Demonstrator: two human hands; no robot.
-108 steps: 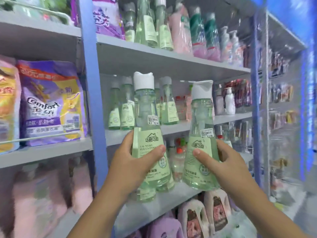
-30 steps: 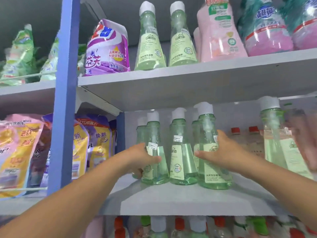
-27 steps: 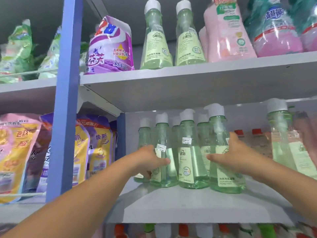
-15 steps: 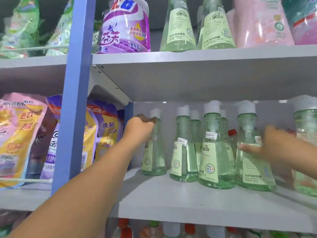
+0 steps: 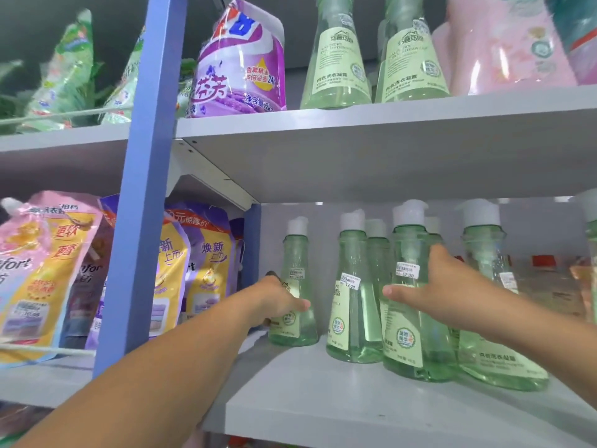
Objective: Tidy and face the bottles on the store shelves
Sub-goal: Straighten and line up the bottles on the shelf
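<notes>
Several pale green pump bottles with white caps stand on the grey middle shelf [image 5: 339, 396]. My left hand [image 5: 277, 300] grips the leftmost green bottle [image 5: 295, 253] low on its body, thumb across the front. My right hand [image 5: 433, 286] holds the third green bottle [image 5: 408, 334] at mid height, thumb in front and fingers behind it. Between the two stands a second green bottle [image 5: 353, 305], with its label turned partly sideways. Another green bottle [image 5: 491, 350] stands to the right of my right arm.
A blue upright post [image 5: 145, 189] divides the bays. Left of it hang softener refill pouches [image 5: 48, 263]. The upper shelf [image 5: 355, 118] carries a purple detergent bag [image 5: 239, 59], two green bottles [image 5: 336, 59] and a pink bottle [image 5: 504, 43].
My left hand dropped from the leftmost bottle's neck to its lower body. My right hand moved left from the fourth bottle onto the third. The view came closer.
</notes>
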